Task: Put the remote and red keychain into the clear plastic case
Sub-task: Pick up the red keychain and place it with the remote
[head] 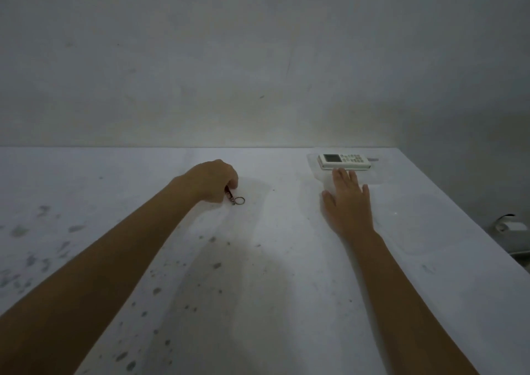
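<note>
A white remote (343, 161) with a small screen and buttons lies sideways at the far right of the table, on or in the clear plastic case (317, 173), whose faint outline shows around and in front of it. My right hand (347, 204) lies flat with fingers spread on the case, just in front of the remote. My left hand (212, 180) is curled at the table's middle, pinching the dark red keychain (229, 194). Its metal ring (239, 200) rests on the table.
The white table (258, 260) is stained with dark specks at the left and front. A bare wall (258, 59) stands right behind it. The table's right edge drops off to a white object (512, 227) on the floor.
</note>
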